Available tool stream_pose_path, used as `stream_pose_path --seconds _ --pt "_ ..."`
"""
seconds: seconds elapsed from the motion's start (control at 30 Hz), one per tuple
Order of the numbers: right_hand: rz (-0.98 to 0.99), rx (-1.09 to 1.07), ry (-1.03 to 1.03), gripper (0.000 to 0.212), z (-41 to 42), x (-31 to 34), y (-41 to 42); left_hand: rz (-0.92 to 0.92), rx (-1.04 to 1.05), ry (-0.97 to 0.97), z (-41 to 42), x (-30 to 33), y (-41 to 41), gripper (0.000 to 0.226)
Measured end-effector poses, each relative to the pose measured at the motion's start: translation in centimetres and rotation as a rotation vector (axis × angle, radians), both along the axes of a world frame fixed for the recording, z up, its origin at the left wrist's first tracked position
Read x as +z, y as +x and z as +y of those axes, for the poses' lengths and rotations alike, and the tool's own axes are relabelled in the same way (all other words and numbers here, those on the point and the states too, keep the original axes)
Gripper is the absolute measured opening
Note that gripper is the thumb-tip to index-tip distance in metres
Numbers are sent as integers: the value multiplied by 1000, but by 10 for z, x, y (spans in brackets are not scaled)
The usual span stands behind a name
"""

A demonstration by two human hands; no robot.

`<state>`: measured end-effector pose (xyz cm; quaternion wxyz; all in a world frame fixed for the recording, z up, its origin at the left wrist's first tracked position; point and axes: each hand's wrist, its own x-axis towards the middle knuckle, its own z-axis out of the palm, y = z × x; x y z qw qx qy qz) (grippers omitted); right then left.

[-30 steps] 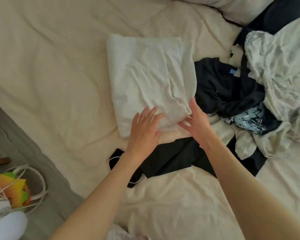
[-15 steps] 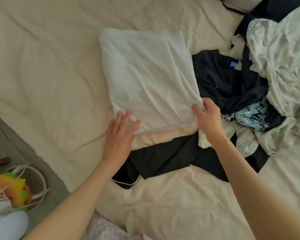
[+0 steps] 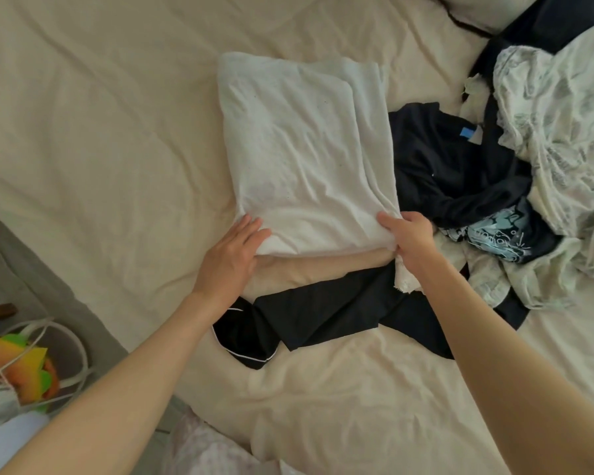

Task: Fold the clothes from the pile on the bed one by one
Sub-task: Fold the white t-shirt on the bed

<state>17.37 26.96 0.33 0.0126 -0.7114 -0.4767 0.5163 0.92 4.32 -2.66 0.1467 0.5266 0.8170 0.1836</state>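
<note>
A white garment, folded into a rectangle, lies in the middle of the cream bed. My left hand holds its near left corner, fingers along the edge and part of the hand tucked under the cloth. At the near right corner my right hand pinches the cloth, thumb on top. The near edge is raised slightly over a beige cloth. The clothes pile of dark garments sits right of it.
A black garment with white piping lies just in front of my hands. A pale patterned cloth is heaped at the far right. Off the bed's left edge stand a white basket and colourful items.
My left hand slid from pressing flat on the near edge to holding the near left corner. My right hand closed on the near right corner. The near edge has lifted slightly.
</note>
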Motion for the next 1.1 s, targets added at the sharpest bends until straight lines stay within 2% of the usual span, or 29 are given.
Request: stream_pose_path --seconds 0.17,0.3,0.37,0.47,0.53,0.63,0.7,0.77,0.83,0.9,1.0,1.1 --pt "41 -40 -174 12 -32 36 9 -152 76 -15 -26 38 -3 54" --pt "-38 -56 -349 8 -82 71 40 -328 92 -222 -67 83 7 32" --pt "-71 -100 -448 7 -102 87 63 -455 101 -336 -84 103 11 33" --pt "-17 -199 -587 5 -118 105 89 -664 181 -298 -103 117 13 33" --pt "16 -300 -590 1 -116 108 91 -679 223 -243 -100 117 8 21" --pt "137 -387 -539 10 -100 108 73 -574 311 -180 -71 108 -9 7" --pt "241 -419 -496 15 -81 107 51 -490 389 -135 -43 101 -25 16" --pt "242 -419 -408 14 -57 103 30 -489 489 -68 -15 92 -40 19" --pt "111 -289 -217 17 -41 92 10 -628 635 -23 6 78 -50 28" --pt "-64 10 81 25 -40 75 -4 -777 744 -26 15 63 -51 45" --pt "-151 616 496 46 -65 50 -14 -794 767 -107 5 49 -35 52" --pt "-251 1095 619 56 -96 18 -11 -739 754 -111 -14 44 -18 46"
